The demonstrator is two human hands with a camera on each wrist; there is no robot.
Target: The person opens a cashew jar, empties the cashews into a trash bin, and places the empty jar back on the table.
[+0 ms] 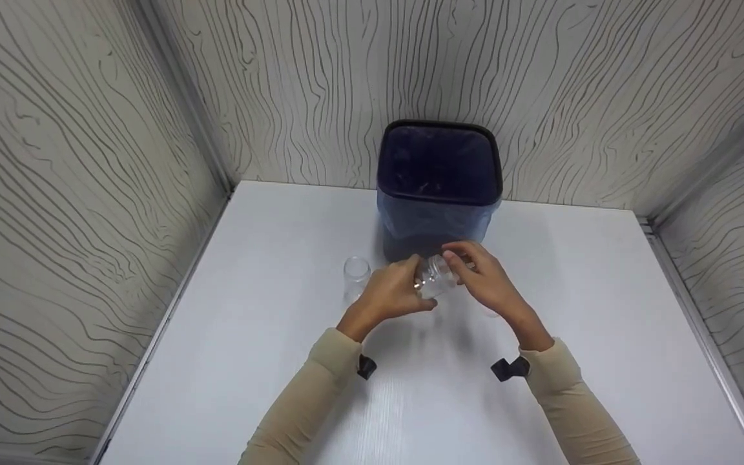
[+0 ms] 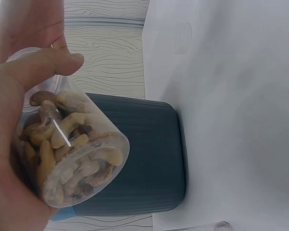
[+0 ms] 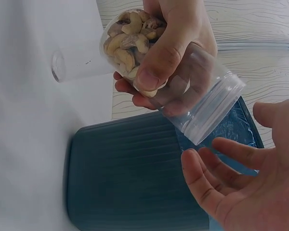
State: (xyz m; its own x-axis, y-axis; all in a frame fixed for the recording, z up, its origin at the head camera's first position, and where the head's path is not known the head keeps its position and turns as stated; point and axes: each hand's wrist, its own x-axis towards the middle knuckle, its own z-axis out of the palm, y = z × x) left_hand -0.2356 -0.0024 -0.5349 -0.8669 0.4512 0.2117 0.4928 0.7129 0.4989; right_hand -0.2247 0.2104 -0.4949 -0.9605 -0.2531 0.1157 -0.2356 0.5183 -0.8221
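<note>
A clear plastic jar (image 1: 435, 279) part-filled with mixed nuts is held tilted just in front of a dark blue bin (image 1: 436, 194). My left hand (image 1: 391, 294) grips the jar's body, thumb across its side; in the left wrist view the nuts press against the jar's (image 2: 77, 154) wall. In the right wrist view the jar (image 3: 212, 101) points its clear end toward my right hand (image 3: 241, 187), whose fingers are loosely spread just below that end, holding nothing. Whether a lid is on the jar I cannot tell.
A second, empty clear jar (image 1: 356, 276) stands on the white table (image 1: 268, 361) left of my left hand. The bin (image 3: 130, 173) has a blue liner bag (image 3: 231, 130) and stands against the back wall. Patterned walls enclose three sides.
</note>
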